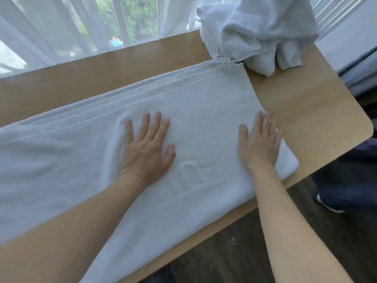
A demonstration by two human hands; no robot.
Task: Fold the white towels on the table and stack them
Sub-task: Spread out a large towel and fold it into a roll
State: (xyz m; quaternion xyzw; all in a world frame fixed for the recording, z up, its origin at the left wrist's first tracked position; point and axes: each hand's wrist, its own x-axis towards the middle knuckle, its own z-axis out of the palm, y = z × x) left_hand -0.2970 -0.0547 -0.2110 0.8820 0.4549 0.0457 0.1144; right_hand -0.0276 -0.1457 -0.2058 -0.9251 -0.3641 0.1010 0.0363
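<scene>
A large white towel (204,103) lies folded lengthwise across the wooden table (302,111), its long layered edges at the far side. My left hand (148,148) presses flat on the middle of the towel with fingers spread. Near the towel's right end, my right hand (260,141) lies flat too, its fingertips reaching the right edge. A heap of crumpled white towels (255,31) sits at the table's far right corner, touching the flat towel's far corner.
Sheer white curtains (51,31) and a window run along the far side of the table. The table's rounded right corner (365,127) borders dark wood floor. A person's dark trouser leg and shoe (334,201) stand at the right.
</scene>
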